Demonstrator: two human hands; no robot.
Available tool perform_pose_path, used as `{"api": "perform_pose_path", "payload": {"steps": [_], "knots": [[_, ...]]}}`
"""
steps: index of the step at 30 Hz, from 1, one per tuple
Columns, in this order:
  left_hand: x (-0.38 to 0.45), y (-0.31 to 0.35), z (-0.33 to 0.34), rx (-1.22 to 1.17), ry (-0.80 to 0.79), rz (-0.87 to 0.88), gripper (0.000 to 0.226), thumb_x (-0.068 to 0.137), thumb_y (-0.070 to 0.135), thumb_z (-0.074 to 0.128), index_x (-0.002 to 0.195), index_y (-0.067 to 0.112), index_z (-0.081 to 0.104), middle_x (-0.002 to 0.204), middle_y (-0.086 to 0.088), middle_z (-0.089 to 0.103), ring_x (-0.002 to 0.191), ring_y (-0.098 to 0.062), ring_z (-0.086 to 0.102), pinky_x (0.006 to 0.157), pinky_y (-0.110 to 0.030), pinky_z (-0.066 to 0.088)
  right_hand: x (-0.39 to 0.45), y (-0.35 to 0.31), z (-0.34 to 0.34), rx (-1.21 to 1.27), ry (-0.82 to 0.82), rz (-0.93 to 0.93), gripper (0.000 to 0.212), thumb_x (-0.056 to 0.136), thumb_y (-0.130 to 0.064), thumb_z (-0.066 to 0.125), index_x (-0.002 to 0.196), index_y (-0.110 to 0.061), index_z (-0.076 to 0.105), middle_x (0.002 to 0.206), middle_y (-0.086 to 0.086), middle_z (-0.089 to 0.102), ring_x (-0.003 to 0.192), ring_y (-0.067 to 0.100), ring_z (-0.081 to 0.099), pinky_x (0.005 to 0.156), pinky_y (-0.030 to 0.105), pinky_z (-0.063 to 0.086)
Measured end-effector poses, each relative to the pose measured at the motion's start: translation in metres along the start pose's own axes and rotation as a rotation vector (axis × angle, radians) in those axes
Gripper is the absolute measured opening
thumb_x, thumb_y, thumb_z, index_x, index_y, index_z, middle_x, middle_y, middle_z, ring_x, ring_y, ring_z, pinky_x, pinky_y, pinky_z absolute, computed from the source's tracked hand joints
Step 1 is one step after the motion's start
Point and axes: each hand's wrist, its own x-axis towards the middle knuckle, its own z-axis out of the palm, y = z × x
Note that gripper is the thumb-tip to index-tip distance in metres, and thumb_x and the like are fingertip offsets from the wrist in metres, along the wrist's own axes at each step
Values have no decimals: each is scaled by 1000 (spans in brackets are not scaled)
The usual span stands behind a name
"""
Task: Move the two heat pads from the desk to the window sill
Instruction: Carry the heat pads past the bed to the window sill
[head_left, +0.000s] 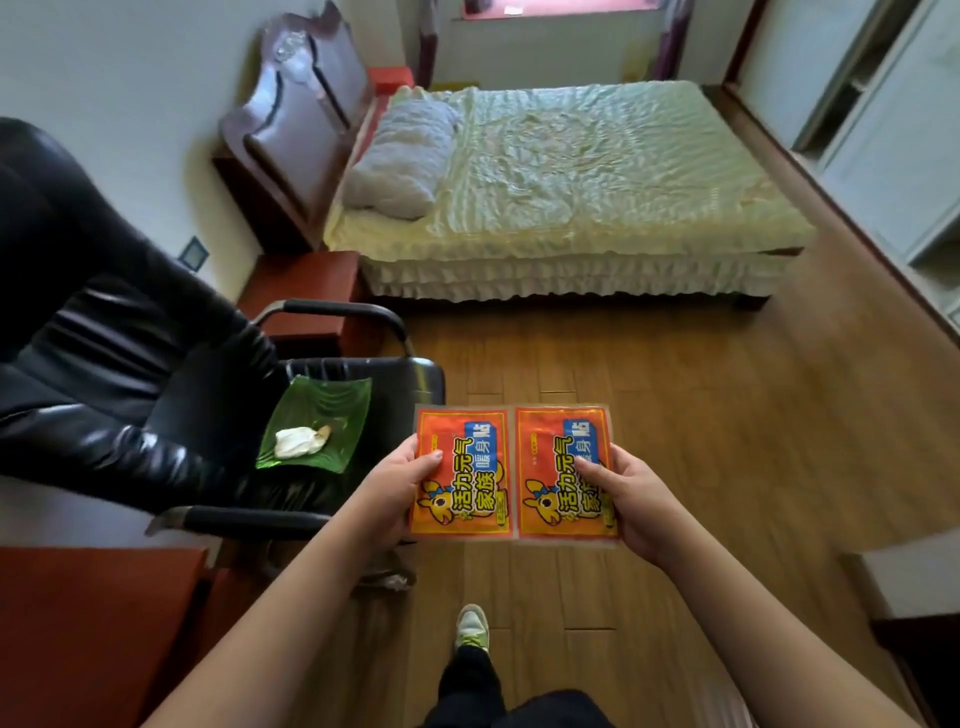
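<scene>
Wooden floor (675, 415) under two heat pads (511, 470), each hand clamped on one; window sill (561, 9) perhaps beyond.

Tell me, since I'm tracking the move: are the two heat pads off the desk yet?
Off the desk. The two heat pads are held side by side above the wooden floor, left hand and right hand gripping the outer edges.

Open floor ahead of the fingers, furniture to their left

Beyond the fingertips (435, 457) the wooden floor (649, 415) lies bare up to the bed (571, 208), which blocks the straight line to the window sill (561, 10). Left of the fingers a black office chair (130, 364) with a green dish (322, 421) crowds in; right of them a floor strip runs beside the bed.
</scene>
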Motion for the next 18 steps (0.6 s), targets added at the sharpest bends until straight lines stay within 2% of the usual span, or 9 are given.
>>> {"api": "perform_pose_path", "payload": {"steps": [6,10,18], "knots": [[66,39,23,77,-147,-1,21,101,18,48,121,19,54,104,-13,77,95,-34,74,68,-44,62,31,-31,-20,23,157,-55,31,89,-16,65,119,-11,60,106,19,75,96,36,73,70,44,61],[108,72,39,141,-221,-7,21,100,19,49,121,20,54,105,-13,77,97,-34,74,78,-50,61,49,-52,-31,76,245,-97,29,90,-15,65,119,-11,60,107,19,75,95,36,73,69,43,61],[165,108,107,263,-371,-19,18,101,17,49,116,23,55,96,-8,79,88,-28,76,65,-40,63,56,-72,-82,209,384,-158,25,91,-9,62,116,-10,60,102,18,76,89,33,75,63,41,61]]}}
